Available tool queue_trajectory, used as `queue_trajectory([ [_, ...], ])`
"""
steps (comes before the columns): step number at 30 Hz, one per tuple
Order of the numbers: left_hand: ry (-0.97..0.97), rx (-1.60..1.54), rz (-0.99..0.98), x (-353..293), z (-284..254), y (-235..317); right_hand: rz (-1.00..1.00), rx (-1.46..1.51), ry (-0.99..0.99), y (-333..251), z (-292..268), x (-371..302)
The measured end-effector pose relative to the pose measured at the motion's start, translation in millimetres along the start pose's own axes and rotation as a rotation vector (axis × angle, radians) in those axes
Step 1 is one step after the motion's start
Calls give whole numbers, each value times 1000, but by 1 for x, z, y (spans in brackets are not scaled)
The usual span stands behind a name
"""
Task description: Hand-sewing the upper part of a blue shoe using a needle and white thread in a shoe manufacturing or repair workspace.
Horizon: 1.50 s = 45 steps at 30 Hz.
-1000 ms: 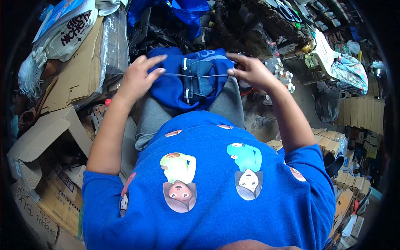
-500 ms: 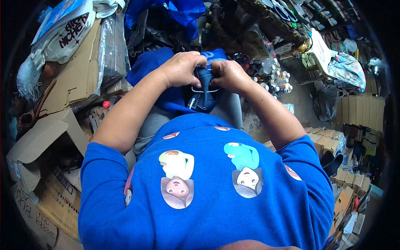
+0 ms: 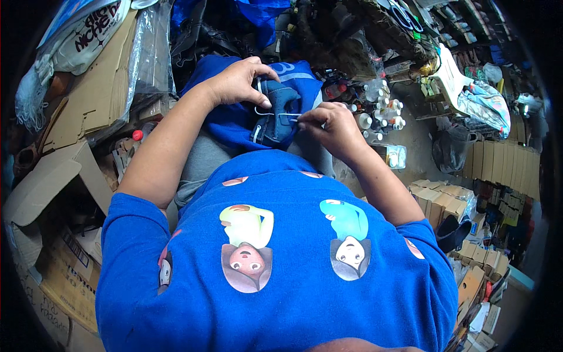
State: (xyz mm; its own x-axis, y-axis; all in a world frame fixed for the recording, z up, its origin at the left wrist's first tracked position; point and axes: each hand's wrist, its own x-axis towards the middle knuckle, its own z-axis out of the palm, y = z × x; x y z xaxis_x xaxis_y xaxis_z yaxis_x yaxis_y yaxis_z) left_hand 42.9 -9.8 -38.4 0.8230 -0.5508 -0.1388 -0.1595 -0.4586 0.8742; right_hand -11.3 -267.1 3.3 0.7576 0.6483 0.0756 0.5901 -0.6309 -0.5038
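Note:
A dark blue shoe (image 3: 280, 97) with pale stitching rests on a blue cloth (image 3: 220, 126) with light printing, spread over my lap. My left hand (image 3: 243, 83) grips the shoe's left side, thumb at the near part and fingers curled at the far part. At the shoe's right, my right hand (image 3: 333, 126) pinches the end of a white lace (image 3: 275, 114) between thumb and fingertips. The lace runs taut across the shoe from near my left thumb. A second white lace loop (image 3: 257, 132) shows at the shoe's near left edge.
Several bottles with white caps (image 3: 384, 111) stand on the floor to the right. Beyond them is a white plastic chair (image 3: 448, 73) with cloth on it. Flattened cardboard (image 3: 102, 100) and an open carton (image 3: 50, 176) lie to the left. Stacked boxes (image 3: 440, 199) fill the right side.
My right hand has drawn back to the right and toward me, pulling the lace out sideways. My left hand has shifted slightly left, and more of the shoe shows.

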Motion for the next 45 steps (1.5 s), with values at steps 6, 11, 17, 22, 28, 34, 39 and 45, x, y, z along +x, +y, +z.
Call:
queue_trajectory([
  [6, 10, 86, 10, -3, -2, 1, 171, 221, -10, -10, -4, 17],
  [11, 31, 87, 18, -4, -1, 1, 168, 195, -38, -11, -5, 25],
  [17, 56, 66, 5, -4, 0, 0, 60, -66, -111, -22, -11, 38],
  [22, 42, 112, 23, -2, 0, -5, 69, 41, -211, -8, -5, 42],
  [28, 82, 58, 51, -3, 6, -5, 204, 575, -311, 26, 1, 43],
  [34, 111, 130, 75, -4, 8, -8, 241, 614, -196, 17, 22, 41],
  [39, 438, 152, 132, -34, 12, 3, -176, 76, 121, 5, 23, 28],
  [45, 509, 142, 57, -80, 19, 19, -179, 80, 161, 4, 29, 11],
])
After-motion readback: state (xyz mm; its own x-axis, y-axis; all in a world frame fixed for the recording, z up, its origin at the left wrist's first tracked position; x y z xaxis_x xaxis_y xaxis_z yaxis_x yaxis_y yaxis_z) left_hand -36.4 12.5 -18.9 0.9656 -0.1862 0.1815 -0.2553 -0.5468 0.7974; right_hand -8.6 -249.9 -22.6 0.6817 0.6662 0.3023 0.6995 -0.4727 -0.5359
